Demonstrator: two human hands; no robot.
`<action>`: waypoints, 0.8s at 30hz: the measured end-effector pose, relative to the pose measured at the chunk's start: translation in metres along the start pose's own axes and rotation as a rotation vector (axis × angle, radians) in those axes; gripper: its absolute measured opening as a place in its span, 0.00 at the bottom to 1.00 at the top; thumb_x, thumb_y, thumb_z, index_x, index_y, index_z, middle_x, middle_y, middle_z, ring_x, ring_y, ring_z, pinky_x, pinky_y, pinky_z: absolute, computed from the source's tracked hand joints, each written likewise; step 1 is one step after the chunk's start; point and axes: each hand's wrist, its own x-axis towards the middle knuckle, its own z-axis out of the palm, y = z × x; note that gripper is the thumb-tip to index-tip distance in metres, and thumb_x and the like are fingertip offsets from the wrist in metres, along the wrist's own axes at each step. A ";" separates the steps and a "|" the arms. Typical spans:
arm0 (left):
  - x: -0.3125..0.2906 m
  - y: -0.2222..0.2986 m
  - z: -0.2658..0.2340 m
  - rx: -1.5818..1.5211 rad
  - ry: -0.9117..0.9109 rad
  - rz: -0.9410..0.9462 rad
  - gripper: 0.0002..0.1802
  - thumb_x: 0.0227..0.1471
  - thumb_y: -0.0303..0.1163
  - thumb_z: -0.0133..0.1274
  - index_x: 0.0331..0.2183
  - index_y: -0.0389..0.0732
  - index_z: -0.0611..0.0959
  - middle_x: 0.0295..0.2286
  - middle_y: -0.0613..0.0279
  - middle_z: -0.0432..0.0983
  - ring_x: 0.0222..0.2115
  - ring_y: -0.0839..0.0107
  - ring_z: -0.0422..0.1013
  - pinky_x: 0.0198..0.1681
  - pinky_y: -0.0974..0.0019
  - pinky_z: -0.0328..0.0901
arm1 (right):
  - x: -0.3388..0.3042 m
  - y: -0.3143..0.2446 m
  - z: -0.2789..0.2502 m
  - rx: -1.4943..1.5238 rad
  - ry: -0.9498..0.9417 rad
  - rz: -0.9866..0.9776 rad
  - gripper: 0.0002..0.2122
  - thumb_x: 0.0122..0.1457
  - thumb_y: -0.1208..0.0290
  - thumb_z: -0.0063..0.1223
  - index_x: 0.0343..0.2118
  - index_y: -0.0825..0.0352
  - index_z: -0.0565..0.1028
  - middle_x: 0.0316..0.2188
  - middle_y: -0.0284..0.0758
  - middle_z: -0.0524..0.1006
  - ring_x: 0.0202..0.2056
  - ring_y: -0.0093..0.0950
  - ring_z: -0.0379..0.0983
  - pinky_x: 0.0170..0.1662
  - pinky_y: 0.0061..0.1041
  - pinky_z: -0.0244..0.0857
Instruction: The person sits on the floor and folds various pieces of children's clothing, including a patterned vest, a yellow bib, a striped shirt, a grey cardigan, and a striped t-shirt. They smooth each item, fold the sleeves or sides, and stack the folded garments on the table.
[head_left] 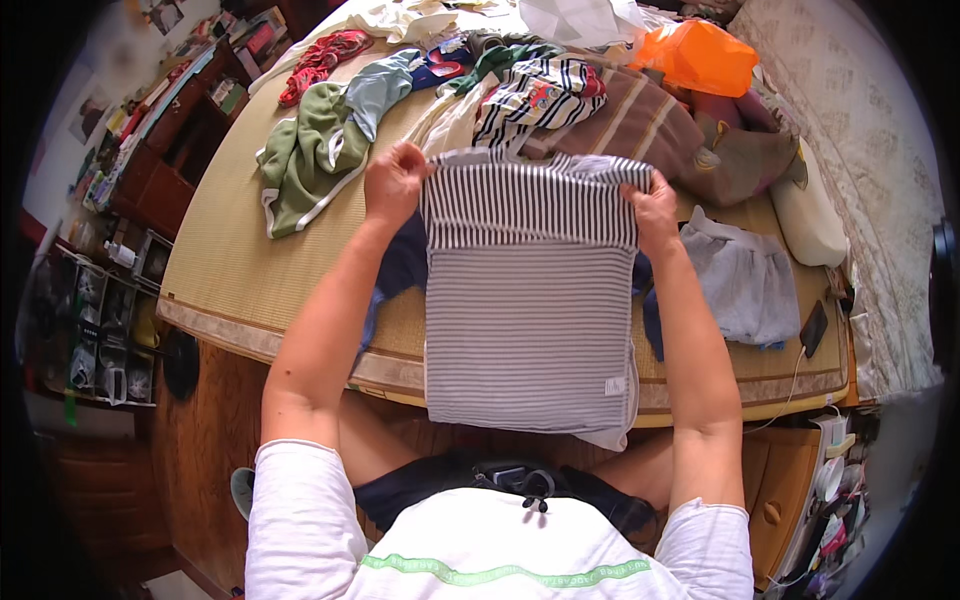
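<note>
Between my two hands hangs a black-and-white striped shirt [530, 320], its top part folded over so the bolder stripes face me. The paler inside, with a small white label, drops past the bed's near edge. My left hand [397, 183] pinches the shirt's upper left corner. At the upper right corner my right hand [652, 208] grips the cloth, fingers closed. A dark blue garment [398, 265] lies on the mat behind the shirt, mostly hidden by it. To the right of my right hand are folded grey shorts [742, 280].
A woven mat [225, 250] covers the bed. Across its far side lie a green garment [318, 155], a red cloth [322, 62], a brown striped blanket [640, 120] and an orange plastic thing [695, 58]. A phone [814, 328] with a cable rests near the right edge.
</note>
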 end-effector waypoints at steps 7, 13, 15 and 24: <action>-0.010 -0.012 -0.008 -0.278 -0.268 -0.204 0.10 0.54 0.19 0.60 0.29 0.43 0.76 0.23 0.76 0.70 0.24 0.87 0.64 0.27 0.78 0.57 | -0.017 -0.010 -0.013 -0.069 -0.043 0.104 0.14 0.56 0.88 0.54 0.44 0.68 0.79 0.38 0.27 0.81 0.37 0.17 0.75 0.45 0.20 0.69; -0.084 0.057 -0.072 -0.410 -0.225 -0.098 0.12 0.50 0.15 0.59 0.37 0.37 0.77 0.32 0.66 0.76 0.35 0.78 0.74 0.41 0.73 0.70 | -0.103 -0.069 -0.047 -0.304 -0.210 -0.131 0.14 0.50 0.89 0.57 0.40 0.68 0.81 0.37 0.31 0.82 0.39 0.22 0.76 0.46 0.22 0.69; -0.130 0.061 -0.097 -0.270 -0.289 0.001 0.12 0.48 0.14 0.59 0.37 0.36 0.81 0.33 0.62 0.79 0.35 0.71 0.77 0.42 0.70 0.71 | -0.150 -0.071 -0.057 -0.079 -0.379 -0.355 0.13 0.46 0.88 0.58 0.35 0.67 0.81 0.38 0.35 0.83 0.44 0.29 0.78 0.47 0.27 0.70; -0.277 0.054 -0.105 -0.121 -0.498 -0.145 0.16 0.46 0.11 0.52 0.38 0.35 0.81 0.38 0.55 0.79 0.41 0.63 0.76 0.42 0.66 0.70 | -0.277 -0.014 -0.086 -0.669 -0.499 -0.334 0.17 0.39 0.92 0.46 0.32 0.70 0.80 0.41 0.39 0.83 0.53 0.40 0.75 0.57 0.37 0.65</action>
